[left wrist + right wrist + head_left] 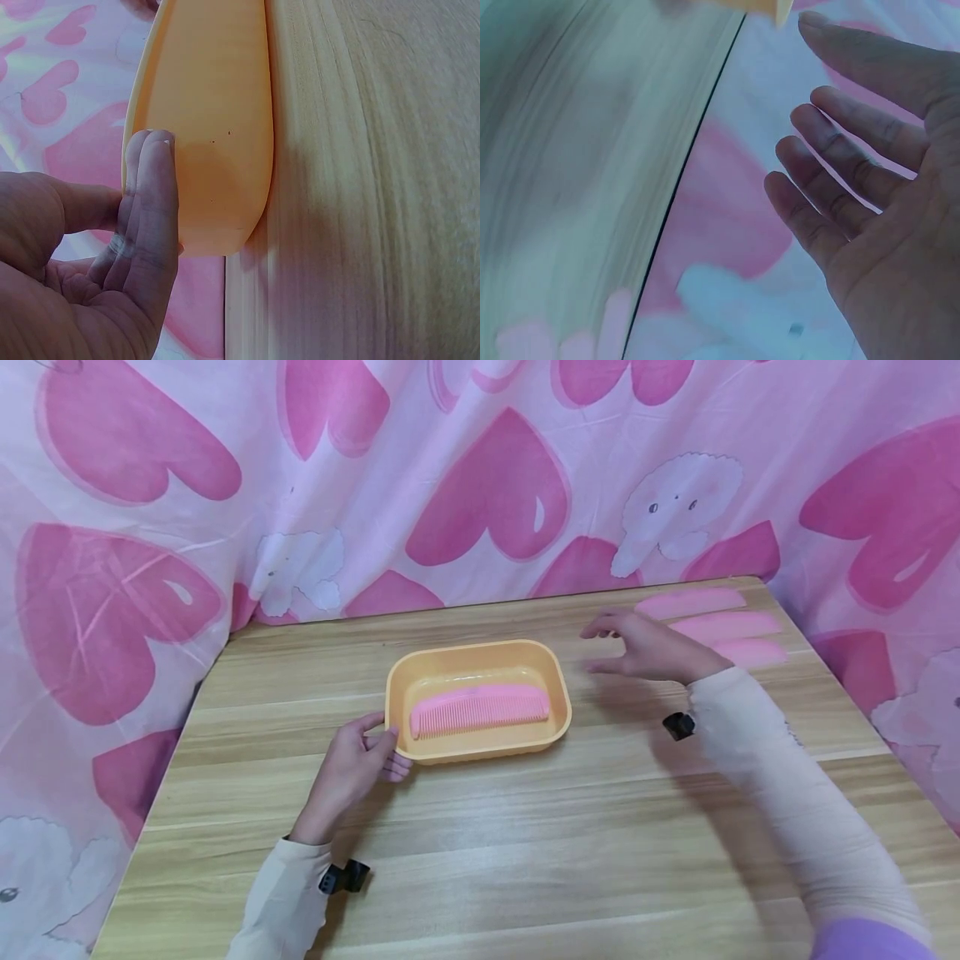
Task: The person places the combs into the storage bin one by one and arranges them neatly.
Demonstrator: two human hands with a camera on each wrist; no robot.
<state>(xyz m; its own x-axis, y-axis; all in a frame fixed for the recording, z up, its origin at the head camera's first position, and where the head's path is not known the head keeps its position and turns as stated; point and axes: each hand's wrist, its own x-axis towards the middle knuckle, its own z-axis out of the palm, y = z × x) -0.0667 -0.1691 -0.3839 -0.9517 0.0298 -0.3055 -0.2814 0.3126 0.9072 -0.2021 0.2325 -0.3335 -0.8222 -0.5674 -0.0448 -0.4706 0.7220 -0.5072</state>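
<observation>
Clock basis: seen from the head view, centred on the tray, 12 o'clock being the far edge of the bench (465, 843)
Tray (487, 754): orange, resting upright on the bench, one comb inside
Comb in tray (483, 697): pink, lying on the tray floor, teeth toward 6 o'clock
Loose combs: three, pink, between 2 and 3 o'clock near the bench edge; far comb (690, 602), middle comb (731, 627) and near comb (752, 652) lie close together, partly behind the right hand
Left hand (356, 764): grips the tray corner at 8 o'clock, fingers against the outer wall
Right hand (648, 647): between 2 and 3 o'clock, empty, fingers parted and relaxed, clear of the tray
Tray risk: held at one corner only, it could swing round if its 3 o'clock end were knocked; lifting that corner could slide the comb inside
Loose comb risk: thin and low, they could slip from the fingertips; close spacing could let one nudge another over the edge
Not established: whether the loose combs touch, owing to blur and cover
</observation>
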